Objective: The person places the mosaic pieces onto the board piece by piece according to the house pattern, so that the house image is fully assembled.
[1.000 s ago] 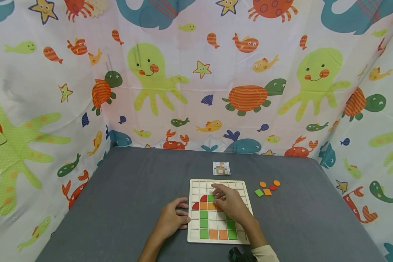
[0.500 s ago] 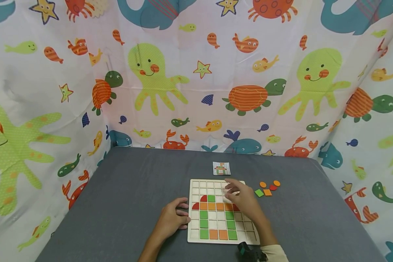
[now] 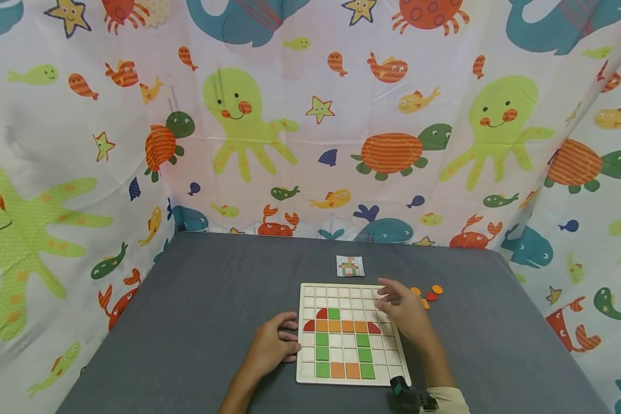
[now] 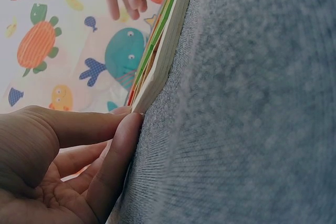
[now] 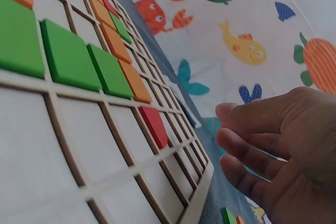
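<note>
A pale wooden grid board (image 3: 336,340) lies on the grey cloth. Green squares (image 3: 323,353), orange squares (image 3: 348,326) and red quarter-rounds (image 3: 374,328) fill some of its cells. At the board's left edge is my left hand (image 3: 271,342); in the left wrist view its thumb and a finger pinch the board's rim (image 4: 163,61). My right hand (image 3: 406,310) hovers over the board's right side, fingers loosely bent and holding nothing; the right wrist view shows the gap between thumb and fingers bare. It hides part of the loose pieces.
Right of the board lie loose pieces: an orange disc (image 3: 437,289), a red piece (image 3: 432,296) and several others partly covered. A small printed pattern card (image 3: 349,266) lies behind the board. A sea-animal curtain (image 3: 290,144) surrounds the table.
My right hand has moved right from the board's middle toward the loose pieces, uncovering the right-hand orange square and red quarter-round. My left hand has stayed at the board's edge.
</note>
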`<action>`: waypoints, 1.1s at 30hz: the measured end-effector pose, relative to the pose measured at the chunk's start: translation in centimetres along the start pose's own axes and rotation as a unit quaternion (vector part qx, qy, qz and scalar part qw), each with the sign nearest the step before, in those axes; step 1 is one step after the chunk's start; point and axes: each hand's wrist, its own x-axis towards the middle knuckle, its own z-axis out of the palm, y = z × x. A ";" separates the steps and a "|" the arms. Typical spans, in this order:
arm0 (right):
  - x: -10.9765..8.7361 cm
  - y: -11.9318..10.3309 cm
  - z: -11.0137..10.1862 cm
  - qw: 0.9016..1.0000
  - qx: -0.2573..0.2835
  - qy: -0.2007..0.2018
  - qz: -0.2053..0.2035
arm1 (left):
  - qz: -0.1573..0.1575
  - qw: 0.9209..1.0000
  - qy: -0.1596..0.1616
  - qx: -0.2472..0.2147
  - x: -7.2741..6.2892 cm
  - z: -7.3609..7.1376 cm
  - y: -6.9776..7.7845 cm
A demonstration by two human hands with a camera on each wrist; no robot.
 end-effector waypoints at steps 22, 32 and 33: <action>-0.8 3.0 -3.4 0.998 -0.029 0.037 0.051 | 0.000 1.000 -0.001 -0.001 0.1 0.0 -0.3; -1.1 3.6 -3.6 0.995 -0.052 0.042 0.079 | 0.004 1.000 -0.001 0.002 0.1 0.0 -0.3; -1.1 3.6 -3.6 0.994 -0.053 0.042 0.082 | 0.005 1.000 -0.001 0.001 0.1 0.0 -0.3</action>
